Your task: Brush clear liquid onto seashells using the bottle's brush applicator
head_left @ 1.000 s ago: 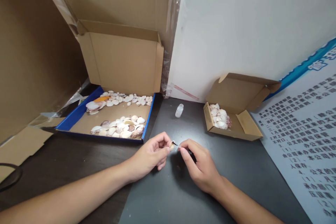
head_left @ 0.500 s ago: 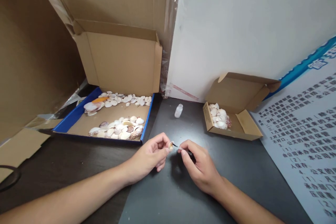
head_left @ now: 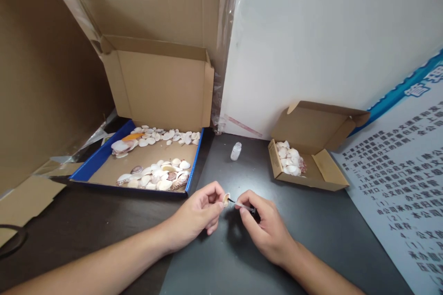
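My left hand (head_left: 204, 210) pinches a small shell (head_left: 226, 200) between thumb and fingertips, its hollow side turned toward the right. Across from it, my right hand (head_left: 265, 221) grips a thin brush (head_left: 242, 204) with a dark tip. That tip points into or against the shell; exact contact is too small to tell. Beyond both hands a small whitish bottle (head_left: 236, 151) stands on the dark mat (head_left: 214, 258).
At the left, an open blue-edged box (head_left: 119, 166) holds several shells in two groups. A smaller cardboard box (head_left: 321, 182) with shells lies at the right, beside a printed sheet (head_left: 398, 184). Cardboard and a white panel (head_left: 294, 37) rise behind.
The view has tilted slightly, so the boxes, bottle and hands appear lower. More of the brush shows at my right fingers. Both hands keep their hold.
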Demonstrator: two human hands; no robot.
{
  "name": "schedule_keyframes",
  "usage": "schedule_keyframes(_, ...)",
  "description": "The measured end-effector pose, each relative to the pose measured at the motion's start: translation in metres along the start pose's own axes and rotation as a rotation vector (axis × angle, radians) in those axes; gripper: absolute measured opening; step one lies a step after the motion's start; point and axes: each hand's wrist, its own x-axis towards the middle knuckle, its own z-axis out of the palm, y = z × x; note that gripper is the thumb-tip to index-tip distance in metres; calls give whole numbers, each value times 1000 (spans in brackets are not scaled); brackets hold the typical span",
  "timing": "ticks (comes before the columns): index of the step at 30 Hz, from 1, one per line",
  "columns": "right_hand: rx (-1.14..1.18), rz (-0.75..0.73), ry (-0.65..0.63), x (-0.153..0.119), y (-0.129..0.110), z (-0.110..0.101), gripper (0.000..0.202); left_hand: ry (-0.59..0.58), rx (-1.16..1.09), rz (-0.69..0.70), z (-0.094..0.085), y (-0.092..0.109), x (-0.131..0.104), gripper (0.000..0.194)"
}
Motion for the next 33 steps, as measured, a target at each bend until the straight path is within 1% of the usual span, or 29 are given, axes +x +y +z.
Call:
schedule_keyframes(8,0,1,-16,0,1,1,16,-5,18,4,-2,-2,1,29)
schedule_keyframes(18,16,23,-54,1,-1,0,21,-8,14,14,1,-2,1,33)
schedule_keyframes(24,18,45,-44,1,-1,0,25,-20,3,13,-2,-6,2,35)
schedule_keyframes(28,0,39,-48,2,-1,0,24,-28,6,21,-2,-7,3,34)
schedule_keyframes(33,-50,72,-28,2,2,3,24,-27,-5,32,-2,-9,4,36)
